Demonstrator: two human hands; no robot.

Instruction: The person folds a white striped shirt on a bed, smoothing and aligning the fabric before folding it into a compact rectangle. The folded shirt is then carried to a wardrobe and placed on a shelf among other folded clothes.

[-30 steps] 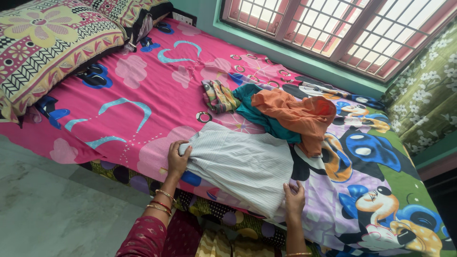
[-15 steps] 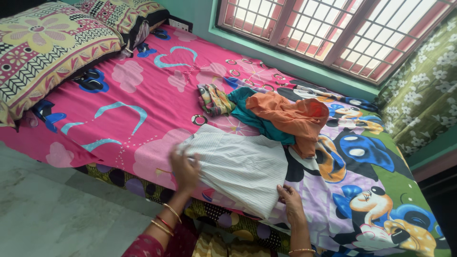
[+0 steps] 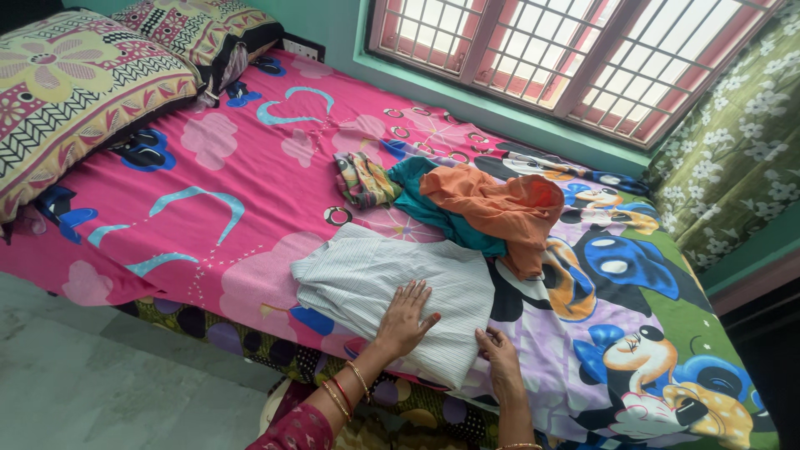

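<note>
A pale striped garment (image 3: 375, 279) lies folded near the front edge of the bed. My left hand (image 3: 406, 317) rests flat on its middle, fingers spread, bangles on the wrist. My right hand (image 3: 500, 357) pinches the garment's lower right corner at the bed's edge. Just behind the garment lies a heap of clothes: an orange piece (image 3: 500, 204) on top of a teal one (image 3: 433, 204), with a small multicoloured folded cloth (image 3: 360, 177) to their left.
The bed carries a bright pink and cartoon-printed sheet (image 3: 208, 183). Two patterned pillows (image 3: 75, 92) lie at the far left. A barred window (image 3: 550, 50) runs along the wall behind, with a green flowered curtain (image 3: 742, 125) at right. Grey floor (image 3: 108, 383) lies at lower left.
My left hand left the garment's left edge and slid right onto its middle, pressing flat. The garment's left part now lies folded over. My right hand stayed at the lower right corner.
</note>
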